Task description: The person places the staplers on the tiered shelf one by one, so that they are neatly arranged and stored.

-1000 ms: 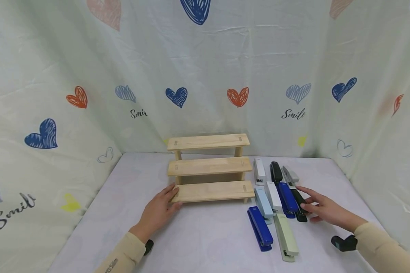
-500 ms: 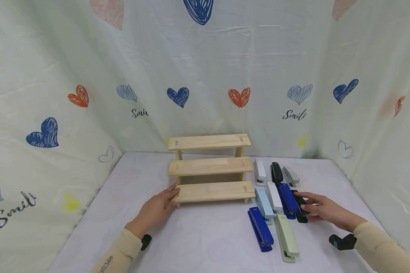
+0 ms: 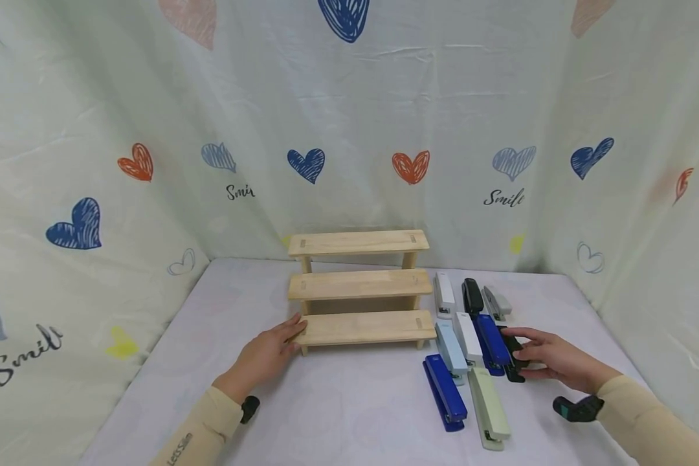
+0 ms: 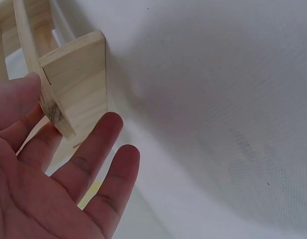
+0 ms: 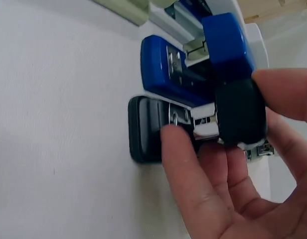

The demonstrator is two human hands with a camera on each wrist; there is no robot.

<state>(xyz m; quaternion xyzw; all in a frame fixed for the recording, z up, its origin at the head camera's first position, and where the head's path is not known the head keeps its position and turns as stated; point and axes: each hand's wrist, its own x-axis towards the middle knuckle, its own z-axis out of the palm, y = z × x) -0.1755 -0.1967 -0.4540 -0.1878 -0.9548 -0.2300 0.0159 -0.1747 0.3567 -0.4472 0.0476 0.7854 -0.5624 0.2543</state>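
My left hand (image 3: 263, 359) holds the left end of the lowest step of a three-tier wooden shelf (image 3: 366, 329). In the left wrist view, thumb and nearer fingers pinch the board's end (image 4: 59, 117), while the other two fingers stand free. At the right, my right hand (image 3: 562, 361) grips a black stapler (image 3: 515, 369). From the right wrist view, the thumb lies on one side of the black stapler's top arm (image 5: 240, 112) and fingers on the other; one fingertip is by its base. A blue stapler (image 3: 492, 343) lies right beside it.
Between shelf and right hand lie white staplers (image 3: 468, 338), a light blue stapler (image 3: 451, 349), another blue stapler (image 3: 444, 391) and a pale green stapler (image 3: 489, 408). Behind are a black stapler (image 3: 473, 296) and a grey stapler (image 3: 497, 303). A heart-printed curtain (image 3: 361, 116) surrounds the table.
My right fingers have closed from hovering beside the black stapler to gripping it, and it has tilted or shifted slightly. My left thumb has drawn in at the shelf's end.
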